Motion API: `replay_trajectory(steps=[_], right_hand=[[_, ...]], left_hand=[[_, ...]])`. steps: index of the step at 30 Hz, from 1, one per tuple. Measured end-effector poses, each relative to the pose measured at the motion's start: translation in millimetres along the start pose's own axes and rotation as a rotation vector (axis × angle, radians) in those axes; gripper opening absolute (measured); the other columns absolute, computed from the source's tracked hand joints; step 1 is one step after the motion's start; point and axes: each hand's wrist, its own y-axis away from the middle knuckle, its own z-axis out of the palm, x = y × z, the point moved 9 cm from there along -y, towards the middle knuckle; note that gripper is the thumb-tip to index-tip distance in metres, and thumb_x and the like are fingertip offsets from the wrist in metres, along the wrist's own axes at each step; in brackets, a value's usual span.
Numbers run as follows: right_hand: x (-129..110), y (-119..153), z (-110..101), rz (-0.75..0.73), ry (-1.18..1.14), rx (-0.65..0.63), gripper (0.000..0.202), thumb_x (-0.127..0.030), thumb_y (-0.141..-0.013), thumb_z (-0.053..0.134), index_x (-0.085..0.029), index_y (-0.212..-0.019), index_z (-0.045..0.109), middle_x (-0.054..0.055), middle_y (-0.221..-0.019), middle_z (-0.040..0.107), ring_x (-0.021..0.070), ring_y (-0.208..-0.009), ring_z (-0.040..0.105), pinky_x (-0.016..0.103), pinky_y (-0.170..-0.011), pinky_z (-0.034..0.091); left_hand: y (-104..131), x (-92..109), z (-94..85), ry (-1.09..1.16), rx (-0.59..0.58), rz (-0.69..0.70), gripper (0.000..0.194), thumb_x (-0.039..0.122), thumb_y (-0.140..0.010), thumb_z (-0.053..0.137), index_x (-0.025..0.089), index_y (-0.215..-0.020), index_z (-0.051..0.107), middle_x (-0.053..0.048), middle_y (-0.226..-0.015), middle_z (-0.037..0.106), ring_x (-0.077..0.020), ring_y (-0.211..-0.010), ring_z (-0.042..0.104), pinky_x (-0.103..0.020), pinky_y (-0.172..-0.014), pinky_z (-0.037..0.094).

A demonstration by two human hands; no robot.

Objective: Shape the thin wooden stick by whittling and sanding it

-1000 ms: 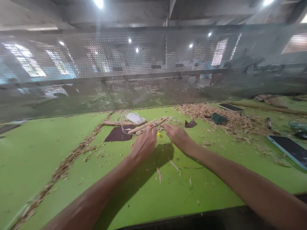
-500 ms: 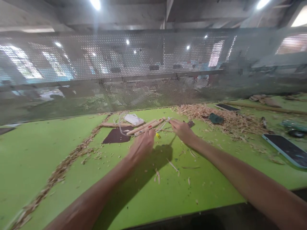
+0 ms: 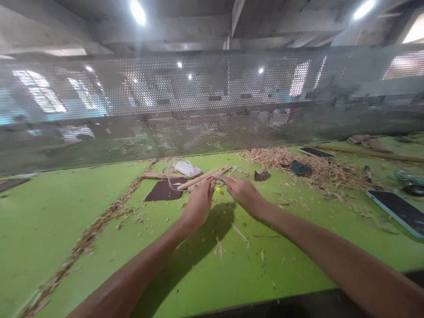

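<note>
My left hand (image 3: 199,201) is closed on a pale wooden stick (image 3: 225,169) with a red mark, its lower end hidden by the fingers. A second wooden stick (image 3: 198,179) lies close alongside, running the same slanting way. My right hand (image 3: 244,192) is closed in a pinch beside the left fingertips, near the red mark; what it pinches is too small to make out. A thin white cable (image 3: 169,173) loops around the sticks from a white block-shaped device (image 3: 186,168). Just below the hands' meeting point shows a yellow tag (image 3: 219,191).
Brown sandpaper (image 3: 165,191) lies left of the sticks, a dark scrap (image 3: 261,176) to the right. Behind are a heap of wood shavings (image 3: 278,158), a green cloth-like piece (image 3: 300,167) and a perforated screen (image 3: 198,128). A phone (image 3: 397,211) rests at right on the green table (image 3: 109,260).
My right hand has moved left and down from the stick's far end to beside my left fingers. The cable's end there is now free of it. The view has tilted slightly upward.
</note>
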Motion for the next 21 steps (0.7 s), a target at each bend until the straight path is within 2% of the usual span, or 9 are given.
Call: replay_trajectory(steps=[4, 10, 15, 21], right_hand=[[1.0, 0.1, -3.9, -0.056, 0.081, 0.021, 0.038, -0.003, -0.104, 0.042, 0.000, -0.132, 0.067, 0.018, -0.098, 0.077, 0.0150, -0.067, 0.066, 0.024, -0.052, 0.051], [6.7, 0.2, 5.4, -0.030, 0.159, -0.060, 0.041, 0.004, -0.099, 0.044, -0.002, -0.133, 0.066, 0.016, -0.102, 0.076, 0.0115, -0.062, 0.063, 0.020, -0.049, 0.043], [8.7, 0.0, 10.5, -0.016, 0.197, -0.099, 0.042, 0.002, -0.099, 0.043, -0.004, -0.134, 0.065, 0.015, -0.098, 0.075, 0.0148, -0.067, 0.066, 0.023, -0.051, 0.045], [15.6, -0.5, 11.8, -0.016, 0.180, -0.123, 0.042, 0.005, -0.097, 0.041, -0.002, -0.130, 0.066, 0.020, -0.107, 0.076, 0.0160, -0.069, 0.068, 0.024, -0.052, 0.051]], left_hand=[[-1.5, 1.4, -0.5, 0.038, 0.010, 0.015, 0.034, 0.034, -0.108, 0.034, 0.024, -0.077, 0.044, -0.004, -0.071, 0.057, -0.0199, -0.062, 0.046, -0.030, -0.058, 0.027], [-2.6, 0.5, -1.5, 0.021, 0.044, 0.052, 0.030, 0.029, -0.106, 0.037, 0.024, -0.077, 0.045, -0.004, -0.071, 0.057, -0.0195, -0.061, 0.045, -0.030, -0.058, 0.028], [-2.4, -0.3, -1.5, 0.009, 0.034, 0.025, 0.032, 0.031, -0.106, 0.037, 0.024, -0.076, 0.046, -0.004, -0.070, 0.058, -0.0198, -0.060, 0.046, -0.030, -0.057, 0.029], [-1.4, -1.2, -2.3, -0.009, 0.014, -0.001, 0.033, 0.032, -0.107, 0.036, 0.025, -0.075, 0.044, -0.005, -0.071, 0.059, -0.0208, -0.061, 0.048, -0.030, -0.058, 0.028]])
